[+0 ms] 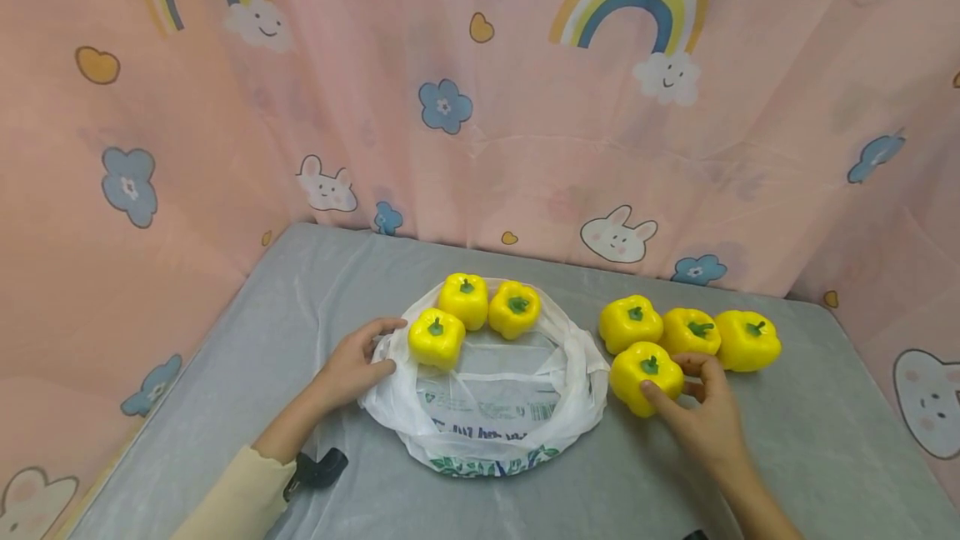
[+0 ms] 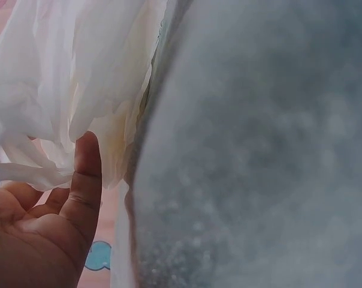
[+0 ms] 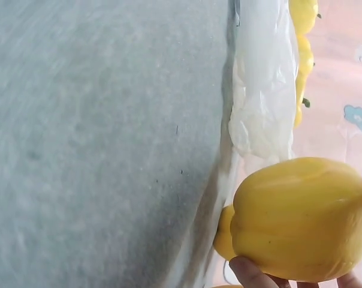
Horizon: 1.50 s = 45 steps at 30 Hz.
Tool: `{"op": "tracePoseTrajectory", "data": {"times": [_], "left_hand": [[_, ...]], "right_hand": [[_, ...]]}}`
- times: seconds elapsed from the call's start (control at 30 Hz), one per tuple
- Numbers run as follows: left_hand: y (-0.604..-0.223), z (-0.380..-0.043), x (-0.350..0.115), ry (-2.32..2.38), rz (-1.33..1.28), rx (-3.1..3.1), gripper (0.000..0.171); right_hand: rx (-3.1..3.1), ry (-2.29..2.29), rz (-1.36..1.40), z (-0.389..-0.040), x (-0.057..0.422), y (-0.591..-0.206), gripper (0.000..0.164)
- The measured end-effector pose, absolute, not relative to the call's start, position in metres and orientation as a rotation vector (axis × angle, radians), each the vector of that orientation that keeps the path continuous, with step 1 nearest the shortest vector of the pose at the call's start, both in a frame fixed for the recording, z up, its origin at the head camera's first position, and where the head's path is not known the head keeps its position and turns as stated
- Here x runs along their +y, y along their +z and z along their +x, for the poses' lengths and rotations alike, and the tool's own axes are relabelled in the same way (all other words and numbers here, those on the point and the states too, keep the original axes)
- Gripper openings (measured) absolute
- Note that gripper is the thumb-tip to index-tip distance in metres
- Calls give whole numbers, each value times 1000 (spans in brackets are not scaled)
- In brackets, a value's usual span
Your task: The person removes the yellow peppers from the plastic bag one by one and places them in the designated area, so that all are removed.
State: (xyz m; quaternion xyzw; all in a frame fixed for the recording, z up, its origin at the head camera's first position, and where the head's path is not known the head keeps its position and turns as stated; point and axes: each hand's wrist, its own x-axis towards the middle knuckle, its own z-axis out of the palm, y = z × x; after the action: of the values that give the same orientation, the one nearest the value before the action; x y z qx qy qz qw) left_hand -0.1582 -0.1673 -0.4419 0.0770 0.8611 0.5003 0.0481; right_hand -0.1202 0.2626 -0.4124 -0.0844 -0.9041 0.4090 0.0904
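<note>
My right hand [image 1: 708, 423] grips a yellow bell pepper [image 1: 643, 386] between thumb and fingers, just right of a white plastic bag [image 1: 588, 373]. Up close in the right wrist view, the same bell pepper [image 3: 301, 222] hides most of the fingers. The bag lies with its mouth spread wide and printing on its inside. My left hand [image 1: 352, 369] holds the bag's left rim; in the left wrist view its thumb rests against the crumpled plastic [image 2: 103, 72], with the other fingers partly hidden. Three yellow bell peppers [image 1: 437, 340] sit together at the bag's back left.
To the right of the bag stand three more yellow bell peppers [image 1: 630, 323] in a row, behind the held one. A grey cloth [image 1: 322, 273] covers the table. Pink printed curtain [image 1: 510, 157] hangs close behind the table and along its sides.
</note>
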Motion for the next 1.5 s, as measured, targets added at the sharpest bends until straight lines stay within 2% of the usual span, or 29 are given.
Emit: {"op": "tracePoseTrajectory", "data": {"times": [1.0,1.27,1.5], "left_hand": [[-446,-160,-168,1522,207,2624,52],[-446,-160,-168,1539,210,2603,52],[-444,-159,-167,1525,204,2610,52]], "right_hand": [[-2808,1251,-379,-125,259,-416,73],[-2797,1236,-395,-126,262,-417,71],[-2746,1209,-263,-127,264,-417,63]]}}
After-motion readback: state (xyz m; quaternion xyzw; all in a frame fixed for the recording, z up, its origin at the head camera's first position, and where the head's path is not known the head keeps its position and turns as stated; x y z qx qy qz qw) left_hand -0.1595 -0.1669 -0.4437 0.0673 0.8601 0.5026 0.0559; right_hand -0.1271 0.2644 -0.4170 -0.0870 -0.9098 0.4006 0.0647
